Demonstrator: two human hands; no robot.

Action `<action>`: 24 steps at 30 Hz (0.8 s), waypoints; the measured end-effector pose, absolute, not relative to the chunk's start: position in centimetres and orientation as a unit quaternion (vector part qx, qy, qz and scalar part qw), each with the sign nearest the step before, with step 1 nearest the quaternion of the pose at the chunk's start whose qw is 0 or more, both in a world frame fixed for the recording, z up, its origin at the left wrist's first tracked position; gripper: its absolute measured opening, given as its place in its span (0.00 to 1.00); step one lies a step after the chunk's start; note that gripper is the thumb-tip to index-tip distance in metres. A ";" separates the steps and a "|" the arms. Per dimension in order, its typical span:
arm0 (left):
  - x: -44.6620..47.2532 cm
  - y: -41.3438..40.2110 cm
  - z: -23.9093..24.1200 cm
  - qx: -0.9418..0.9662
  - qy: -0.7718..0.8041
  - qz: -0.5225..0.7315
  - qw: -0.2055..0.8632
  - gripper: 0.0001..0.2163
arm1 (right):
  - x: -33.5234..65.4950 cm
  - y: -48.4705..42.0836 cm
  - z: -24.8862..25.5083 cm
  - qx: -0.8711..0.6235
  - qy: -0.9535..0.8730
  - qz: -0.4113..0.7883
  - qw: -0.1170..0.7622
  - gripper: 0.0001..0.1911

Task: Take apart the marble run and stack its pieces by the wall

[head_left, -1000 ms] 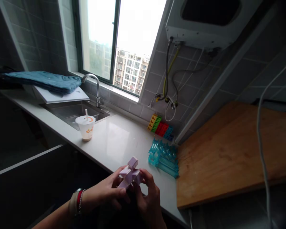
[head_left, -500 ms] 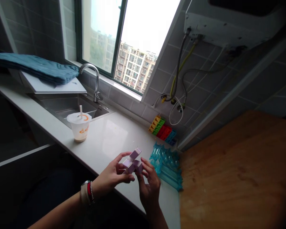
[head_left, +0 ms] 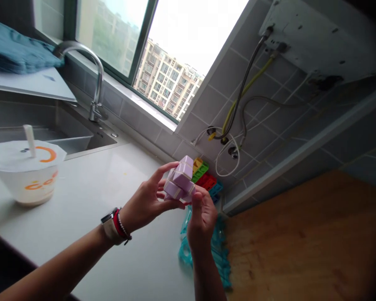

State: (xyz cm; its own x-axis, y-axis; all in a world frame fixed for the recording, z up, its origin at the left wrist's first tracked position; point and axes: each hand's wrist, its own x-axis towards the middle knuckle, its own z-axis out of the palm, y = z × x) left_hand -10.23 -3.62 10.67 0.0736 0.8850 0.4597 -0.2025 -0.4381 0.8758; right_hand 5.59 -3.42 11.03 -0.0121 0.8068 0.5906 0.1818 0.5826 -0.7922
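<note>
A small pale purple folding cube [head_left: 181, 173], made of joined blocks with light seams, is held up above the counter between my two hands. My left hand [head_left: 150, 198] grips it from the left, index finger along its top and thumb underneath; a watch and bracelets circle that wrist. My right hand [head_left: 202, 213] pinches the lower right block of the cube, with thumb and bent fingers closed on it. The blocks sit offset from one another rather than flush. My fingers hide parts of its back and underside.
On the white counter [head_left: 113, 246] stand a lidded plastic cup [head_left: 28, 175] with a straw, teal plastic racks [head_left: 221, 251] and coloured holders [head_left: 207, 182]. Left are a sink [head_left: 69, 121] and tap [head_left: 98, 83]. A wooden board [head_left: 301, 238] rises at right.
The view has moved closer to the counter. My hands have turned the folding cube, and its blocks now sit more compactly together. Both hands still hold it.
</note>
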 end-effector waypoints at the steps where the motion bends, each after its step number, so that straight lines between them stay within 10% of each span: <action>1: -10.5 -3.4 10.4 0.575 0.296 0.625 0.437 0.42 | 5.2 -3.0 11.2 -0.376 -0.663 0.264 0.591 0.19; 24: -11.6 -0.1 5.9 0.407 0.337 0.631 0.568 0.42 | 4.7 0.5 9.8 -0.439 -0.658 0.363 0.492 0.15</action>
